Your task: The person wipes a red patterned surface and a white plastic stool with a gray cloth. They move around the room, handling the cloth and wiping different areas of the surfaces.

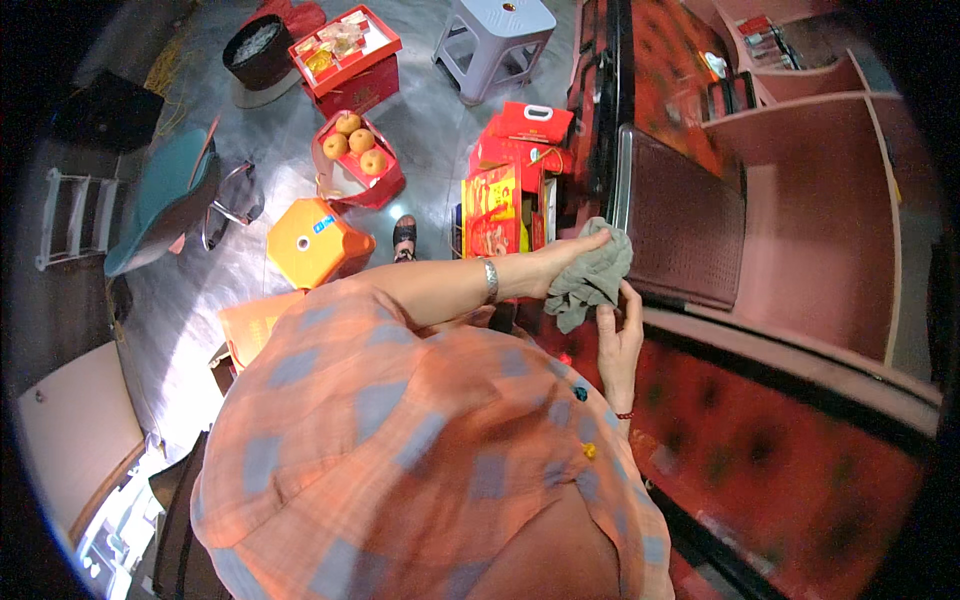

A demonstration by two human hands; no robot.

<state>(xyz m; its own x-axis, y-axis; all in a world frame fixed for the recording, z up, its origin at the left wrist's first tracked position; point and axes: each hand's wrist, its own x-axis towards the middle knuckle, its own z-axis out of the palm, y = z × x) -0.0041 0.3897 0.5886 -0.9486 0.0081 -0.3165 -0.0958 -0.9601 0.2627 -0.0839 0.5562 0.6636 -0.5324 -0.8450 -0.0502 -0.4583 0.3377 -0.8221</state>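
A crumpled grey-green cloth (pixel 592 277) is bunched between both hands at the edge of a dark, perforated tray. My left hand (pixel 574 259), with a silver bracelet on its wrist, grips the cloth from the left, thumb on top. Below it, my right hand (pixel 619 330) comes up from the lower right, a red bead bracelet on the wrist. Its thumb and fingers are at the lower edge of the cloth, which lies between them. The dark tray (pixel 682 217) rests on the pink-brown surface just to the right.
Red gift boxes (pixel 491 210) stand left of the furniture. On the floor are an orange stool (pixel 304 241), a grey plastic stool (pixel 506 19), a red box holding several round fruits (pixel 361 140), and an open red box (pixel 382 41). A teal chair (pixel 161 195) stands at left.
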